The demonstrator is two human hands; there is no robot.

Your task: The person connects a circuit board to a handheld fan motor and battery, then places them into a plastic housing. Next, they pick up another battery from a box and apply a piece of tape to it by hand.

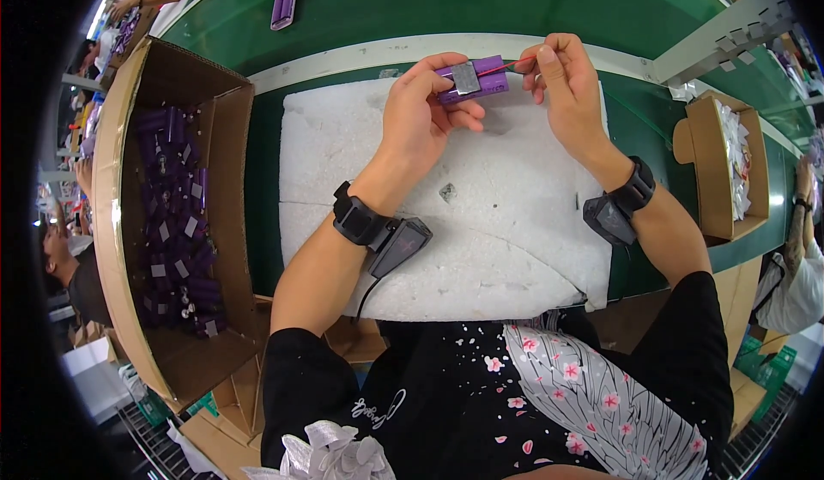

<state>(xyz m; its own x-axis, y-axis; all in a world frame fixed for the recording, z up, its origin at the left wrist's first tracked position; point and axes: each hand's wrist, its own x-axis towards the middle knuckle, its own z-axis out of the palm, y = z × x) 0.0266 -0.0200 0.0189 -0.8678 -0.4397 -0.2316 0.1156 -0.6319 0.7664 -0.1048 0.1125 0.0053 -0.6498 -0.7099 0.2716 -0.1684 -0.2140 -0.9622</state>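
Note:
A purple battery pack (492, 83) with a grey square pad on its upper face is held over the far part of the white foam board (386, 231). My left hand (422, 102) grips the pack's left end between thumb and fingers. From the pad a thin red wire (505, 66) runs to the right. The wire's far end sits in a pinch between the thumb and fingers of my right hand (562, 81). Each of my wrists wears a black strap with a dark device on it.
To the left stands a cardboard box (236, 180) with many purple battery packs (176, 214) inside. A smaller carton (717, 167) of white pieces is at the right. Beyond the pale rail, a purple battery assembly (285, 0) lies on the green conveyor belt (446, 4). Other people work at both sides.

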